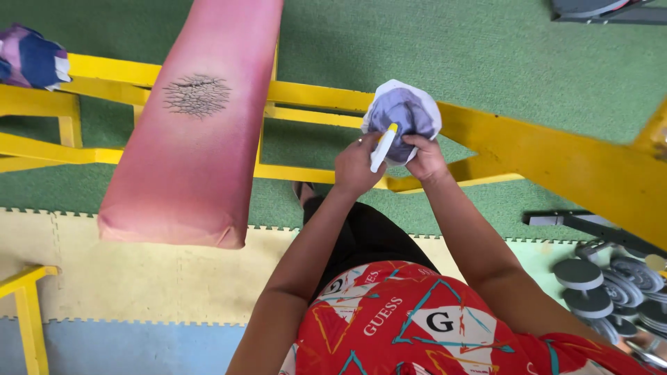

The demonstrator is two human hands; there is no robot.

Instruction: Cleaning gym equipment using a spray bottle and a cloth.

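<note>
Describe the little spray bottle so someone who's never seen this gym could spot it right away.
Start at the long pink padded bench on its yellow frame. Just right of it, the person's two hands meet above the green floor. The left hand holds a slim white spray bottle with a yellow tip, pointed at the bunched grey-and-white cloth in the right hand.

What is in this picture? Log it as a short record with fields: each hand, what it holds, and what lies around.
left hand: left hand grips a small white bottle with a yellow tip
right hand: right hand holds a bunched white and purple cloth, fingers closed on its lower edge
bottle and cloth: bottle tip points up against the cloth
bench: pink padded bench, cracked patch on top, on a yellow metal frame
floor: green mat; grey weight plates at right
far left: another folded cloth on the frame
</note>
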